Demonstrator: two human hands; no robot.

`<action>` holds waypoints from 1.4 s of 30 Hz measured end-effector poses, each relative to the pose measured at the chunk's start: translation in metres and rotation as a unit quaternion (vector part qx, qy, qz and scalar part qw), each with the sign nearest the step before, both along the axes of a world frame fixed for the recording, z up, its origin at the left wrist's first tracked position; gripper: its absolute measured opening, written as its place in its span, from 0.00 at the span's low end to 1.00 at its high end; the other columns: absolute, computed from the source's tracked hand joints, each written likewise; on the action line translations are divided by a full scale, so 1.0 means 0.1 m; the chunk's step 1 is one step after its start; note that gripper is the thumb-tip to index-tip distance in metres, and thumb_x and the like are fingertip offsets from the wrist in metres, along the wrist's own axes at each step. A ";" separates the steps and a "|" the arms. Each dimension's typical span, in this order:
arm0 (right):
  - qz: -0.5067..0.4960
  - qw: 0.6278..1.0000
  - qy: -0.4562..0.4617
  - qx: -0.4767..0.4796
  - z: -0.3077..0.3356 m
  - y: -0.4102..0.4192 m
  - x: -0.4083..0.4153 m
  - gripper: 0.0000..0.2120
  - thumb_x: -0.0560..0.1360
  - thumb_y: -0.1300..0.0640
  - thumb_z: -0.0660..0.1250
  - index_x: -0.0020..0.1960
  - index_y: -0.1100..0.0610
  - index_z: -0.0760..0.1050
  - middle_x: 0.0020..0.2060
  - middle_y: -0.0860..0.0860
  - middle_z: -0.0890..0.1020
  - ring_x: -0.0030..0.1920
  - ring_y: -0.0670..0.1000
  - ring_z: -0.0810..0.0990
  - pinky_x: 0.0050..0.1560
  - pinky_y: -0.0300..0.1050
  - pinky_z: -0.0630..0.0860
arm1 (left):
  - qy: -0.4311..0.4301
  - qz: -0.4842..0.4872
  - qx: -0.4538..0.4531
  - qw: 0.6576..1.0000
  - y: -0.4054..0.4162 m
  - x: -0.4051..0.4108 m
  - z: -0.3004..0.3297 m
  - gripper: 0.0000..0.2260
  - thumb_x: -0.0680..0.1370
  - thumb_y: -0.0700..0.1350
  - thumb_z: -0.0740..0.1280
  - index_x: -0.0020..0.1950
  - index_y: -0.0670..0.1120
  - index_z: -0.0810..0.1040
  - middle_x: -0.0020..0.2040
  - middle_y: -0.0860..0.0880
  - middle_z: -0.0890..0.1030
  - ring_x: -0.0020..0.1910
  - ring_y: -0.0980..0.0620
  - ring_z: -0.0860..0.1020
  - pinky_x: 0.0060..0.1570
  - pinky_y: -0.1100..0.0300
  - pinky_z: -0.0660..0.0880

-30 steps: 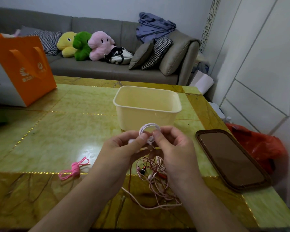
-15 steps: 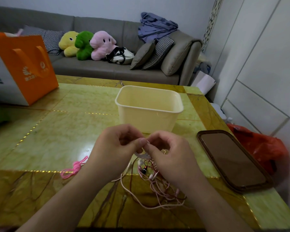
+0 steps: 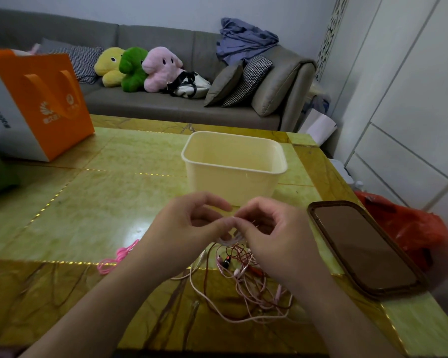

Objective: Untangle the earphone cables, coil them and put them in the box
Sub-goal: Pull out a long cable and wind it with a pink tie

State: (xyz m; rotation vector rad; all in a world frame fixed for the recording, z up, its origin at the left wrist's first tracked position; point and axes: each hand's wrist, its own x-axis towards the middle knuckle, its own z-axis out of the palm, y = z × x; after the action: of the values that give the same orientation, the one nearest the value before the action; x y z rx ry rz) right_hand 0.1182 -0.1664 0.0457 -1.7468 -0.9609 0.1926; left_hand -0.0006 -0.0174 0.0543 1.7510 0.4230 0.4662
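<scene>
Just in front of the cream box [image 3: 234, 167], the left hand [image 3: 184, 232] and right hand [image 3: 274, 237] meet fingertip to fingertip, both pinching a small white cable coil [image 3: 230, 238]; fingers curl inward. Left of the box, the orange bag [image 3: 40, 99] bears a logo, its lettering unreadable.

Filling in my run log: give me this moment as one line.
stage: coiling | left hand + right hand: pinching white earphone coil | cable tangle: on table | box: looks empty

This is a home living room: a long grey fabric sofa [image 3: 166, 109] at twelve o'clock carries yellow, green and pink plush toys [image 3: 137, 68], checked cushions [image 3: 246, 81] and a crumpled blue garment [image 3: 243, 40], behind a glossy green-and-gold marble-patterned desk [image 3: 101, 202], with white panelled cabinet doors [image 3: 411, 112] at two o'clock.
</scene>
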 end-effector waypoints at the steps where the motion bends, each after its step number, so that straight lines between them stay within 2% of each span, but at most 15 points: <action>1: 0.008 1.000 -0.005 -0.012 -0.01 0.00 0.00 0.06 0.78 0.59 0.77 0.44 0.50 0.84 0.37 0.46 0.87 0.40 0.48 0.87 0.41 0.53 0.85 | 0.010 -0.012 0.016 1.000 0.00 -0.02 0.00 0.06 0.77 0.40 0.76 0.54 0.46 0.85 0.42 0.46 0.88 0.44 0.47 0.88 0.52 0.46 0.85; 4: 0.028 0.999 0.008 -0.021 -0.03 0.04 -0.02 0.05 0.78 0.59 0.76 0.46 0.50 0.82 0.39 0.47 0.87 0.42 0.48 0.87 0.43 0.54 0.85 | -0.012 0.032 0.052 0.998 0.01 -0.03 -0.02 0.04 0.76 0.37 0.77 0.47 0.46 0.87 0.38 0.47 0.88 0.41 0.48 0.88 0.49 0.46 0.85; 7: 0.017 0.997 0.074 0.013 -0.03 0.10 -0.07 0.05 0.79 0.59 0.76 0.47 0.52 0.82 0.39 0.51 0.87 0.39 0.50 0.86 0.38 0.45 0.82 | -0.046 0.078 0.026 0.996 0.03 -0.04 -0.03 0.04 0.77 0.35 0.76 0.44 0.44 0.87 0.37 0.45 0.87 0.39 0.46 0.87 0.46 0.51 0.84; 11: 0.005 0.996 0.079 0.027 -0.04 0.11 -0.12 0.05 0.78 0.60 0.77 0.45 0.54 0.83 0.37 0.51 0.87 0.37 0.51 0.87 0.36 0.43 0.82 | -0.011 0.044 -0.016 0.999 0.05 -0.07 0.00 0.02 0.78 0.37 0.75 0.48 0.43 0.86 0.40 0.45 0.88 0.43 0.46 0.88 0.51 0.50 0.85; 14: 0.030 0.997 0.074 0.009 -0.04 0.11 -0.16 0.04 0.79 0.61 0.75 0.46 0.54 0.83 0.38 0.51 0.87 0.36 0.48 0.86 0.34 0.39 0.80 | 0.025 0.018 0.007 0.999 0.11 -0.11 0.00 0.04 0.79 0.38 0.74 0.49 0.46 0.87 0.41 0.47 0.89 0.44 0.47 0.88 0.54 0.47 0.84; 16: 0.046 0.993 0.103 0.019 -0.04 0.14 -0.20 0.03 0.79 0.60 0.75 0.50 0.53 0.83 0.41 0.51 0.88 0.40 0.52 0.88 0.36 0.46 0.85 | 0.025 0.030 0.042 0.998 0.16 -0.14 0.01 0.04 0.78 0.38 0.75 0.48 0.47 0.88 0.40 0.48 0.89 0.42 0.49 0.88 0.52 0.46 0.85; 18: 0.038 0.991 0.128 0.024 -0.08 0.20 -0.21 0.09 0.80 0.58 0.75 0.58 0.49 0.82 0.46 0.49 0.88 0.47 0.53 0.88 0.43 0.55 0.87 | 0.008 0.071 0.074 0.995 0.26 -0.16 0.02 0.06 0.77 0.38 0.76 0.46 0.49 0.88 0.38 0.49 0.88 0.40 0.51 0.88 0.50 0.49 0.85; 19: 0.026 0.991 0.129 0.021 -0.12 0.24 -0.22 0.11 0.80 0.57 0.75 0.60 0.47 0.80 0.48 0.48 0.88 0.49 0.51 0.88 0.46 0.56 0.87 | -0.001 0.098 0.088 0.991 0.34 -0.19 0.03 0.07 0.77 0.37 0.77 0.46 0.49 0.88 0.38 0.50 0.88 0.40 0.51 0.88 0.49 0.52 0.85; 22: -0.007 0.997 0.072 -0.031 -0.26 0.33 -0.25 0.10 0.81 0.59 0.71 0.59 0.46 0.79 0.49 0.44 0.86 0.51 0.45 0.86 0.53 0.52 0.85 | -0.016 0.156 0.105 0.982 0.59 -0.30 0.07 0.08 0.77 0.36 0.76 0.45 0.49 0.88 0.37 0.50 0.88 0.39 0.52 0.87 0.45 0.61 0.83; 28: 0.071 0.981 -0.103 -0.147 -0.51 0.62 -0.53 0.09 0.80 0.61 0.69 0.56 0.49 0.81 0.49 0.40 0.83 0.49 0.40 0.80 0.51 0.32 0.74 | -0.017 0.220 0.113 0.969 0.90 -0.49 0.02 0.07 0.77 0.34 0.75 0.46 0.46 0.87 0.36 0.52 0.87 0.36 0.57 0.86 0.37 0.70 0.77; 33: 0.130 0.967 -0.156 -0.156 -0.65 1.14 -0.73 0.16 0.80 0.65 0.65 0.62 0.49 0.82 0.55 0.44 0.81 0.55 0.43 0.78 0.59 0.40 0.75 | -0.017 0.247 0.094 0.964 1.04 -0.55 0.01 0.06 0.78 0.35 0.74 0.46 0.45 0.87 0.36 0.49 0.87 0.37 0.54 0.87 0.42 0.60 0.84; 35: 0.131 0.961 -0.193 -0.147 -0.68 1.36 -0.82 0.18 0.78 0.66 0.64 0.62 0.51 0.83 0.57 0.47 0.82 0.58 0.50 0.78 0.60 0.46 0.76 | -0.024 0.249 0.079 0.965 1.05 -0.56 0.02 0.05 0.78 0.35 0.74 0.47 0.45 0.87 0.37 0.49 0.87 0.37 0.53 0.87 0.43 0.59 0.85; 37: 0.121 0.949 -0.252 -0.143 -0.73 1.56 -0.87 0.19 0.74 0.65 0.63 0.59 0.53 0.84 0.55 0.49 0.83 0.56 0.55 0.78 0.58 0.49 0.76 | -0.029 0.253 0.072 0.964 1.06 -0.57 0.02 0.05 0.78 0.35 0.74 0.46 0.45 0.87 0.37 0.49 0.87 0.37 0.53 0.87 0.43 0.58 0.85; 39: 0.122 0.927 -0.311 -0.168 -0.77 1.72 -0.86 0.16 0.76 0.61 0.64 0.57 0.52 0.85 0.54 0.49 0.84 0.54 0.56 0.77 0.56 0.50 0.74 | -0.033 0.256 0.068 0.964 1.07 -0.57 0.02 0.05 0.78 0.35 0.74 0.46 0.45 0.87 0.37 0.49 0.87 0.37 0.53 0.87 0.44 0.57 0.85; 42: 0.154 0.923 -0.278 -0.216 -0.77 1.82 -0.82 0.09 0.80 0.56 0.68 0.52 0.49 0.87 0.52 0.50 0.84 0.54 0.56 0.78 0.57 0.54 0.76 | -0.030 0.255 0.069 0.964 1.08 -0.55 0.01 0.06 0.78 0.35 0.74 0.46 0.45 0.87 0.37 0.49 0.87 0.37 0.52 0.87 0.46 0.54 0.86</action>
State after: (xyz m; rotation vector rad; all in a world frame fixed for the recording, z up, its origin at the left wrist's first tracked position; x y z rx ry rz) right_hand 0.0365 0.0157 -0.0316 -2.0944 -1.7159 0.1122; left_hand -0.0553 0.0905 0.0551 1.7492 0.8204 0.9307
